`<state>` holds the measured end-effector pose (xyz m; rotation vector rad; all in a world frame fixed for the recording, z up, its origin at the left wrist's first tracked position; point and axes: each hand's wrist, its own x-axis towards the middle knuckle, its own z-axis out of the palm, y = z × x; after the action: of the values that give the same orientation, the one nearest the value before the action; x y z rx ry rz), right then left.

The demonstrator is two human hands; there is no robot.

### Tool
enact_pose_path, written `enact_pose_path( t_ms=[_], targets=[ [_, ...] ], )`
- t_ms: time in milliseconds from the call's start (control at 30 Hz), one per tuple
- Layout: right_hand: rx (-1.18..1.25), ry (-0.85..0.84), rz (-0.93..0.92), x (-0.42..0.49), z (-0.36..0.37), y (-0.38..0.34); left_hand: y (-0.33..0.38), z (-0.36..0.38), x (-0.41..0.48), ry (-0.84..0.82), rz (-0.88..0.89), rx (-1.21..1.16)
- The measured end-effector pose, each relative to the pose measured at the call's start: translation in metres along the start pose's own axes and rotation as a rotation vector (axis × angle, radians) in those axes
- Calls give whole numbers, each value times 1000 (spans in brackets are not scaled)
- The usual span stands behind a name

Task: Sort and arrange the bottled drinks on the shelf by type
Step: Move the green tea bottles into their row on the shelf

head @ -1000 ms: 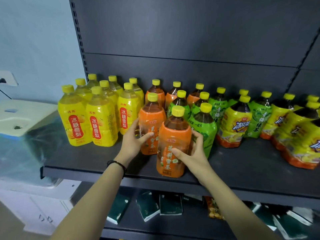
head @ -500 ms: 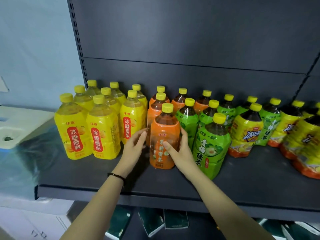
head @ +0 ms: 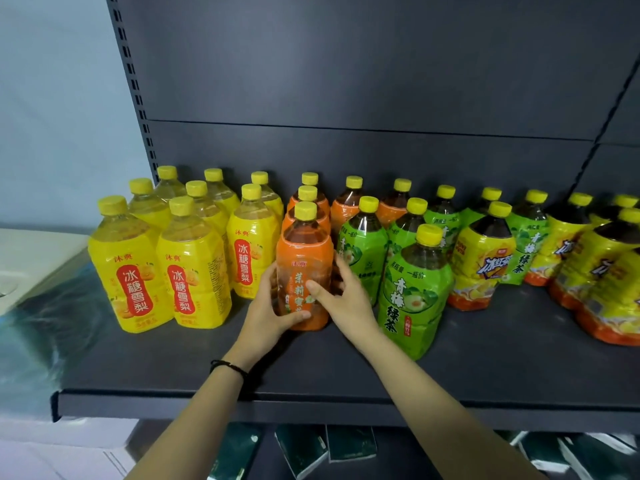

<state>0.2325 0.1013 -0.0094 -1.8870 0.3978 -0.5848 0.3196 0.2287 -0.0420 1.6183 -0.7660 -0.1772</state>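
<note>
Head view: left hand point(head: 266, 313) and right hand point(head: 346, 299) both grip front orange jasmine-tea bottle point(head: 303, 251); pear drinks point(head: 135, 271) look grouped, green-tea bottles point(head: 412, 296) and iced-tea bottles point(head: 481, 258) mixed, likely unsorted.

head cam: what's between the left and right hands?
The front orange-label bottle, upright on the shelf. The left hand and right hand hold its sides; nothing else between them. Head view.
</note>
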Motion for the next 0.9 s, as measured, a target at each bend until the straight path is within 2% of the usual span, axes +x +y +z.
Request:
enact_pose_path(
  t_ms=[133,200,267,367,433,500,567,667,767,833,900],
  targets=[
    [85,-36,27,-42,-21,10,-2,-3,-4,34,-13,70],
    [138,-1,25,-66,-36,18,-3,-7,-6,50,-26,115],
    [173,173,4,-83,-52,24,-2,-10,-8,60,-34,143],
    [138,532,-34,-95,-75,29,2,-8,-11,122,-21,226],
    [29,644,-40,-90,-86,31,3,-5,-15,179,-23,274],
    [-86,630,-22,-76,-96,35,3,-1,-21,248,-62,304],
    [-128,529,-29,-63,-104,36,2,4,-26,309,-111,347],
    [-10,375,-65,-54,-115,37,-1,8,-31,397,-190,391],
    [54,324,-67,-52,-128,45,7,18,-43,497,-264,498],
    [81,278,-70,-52,-138,50,15,36,-51,446,-215,515],
    [96,239,-79,-52,-146,53,24,58,-51,312,-81,439]
  ],
)
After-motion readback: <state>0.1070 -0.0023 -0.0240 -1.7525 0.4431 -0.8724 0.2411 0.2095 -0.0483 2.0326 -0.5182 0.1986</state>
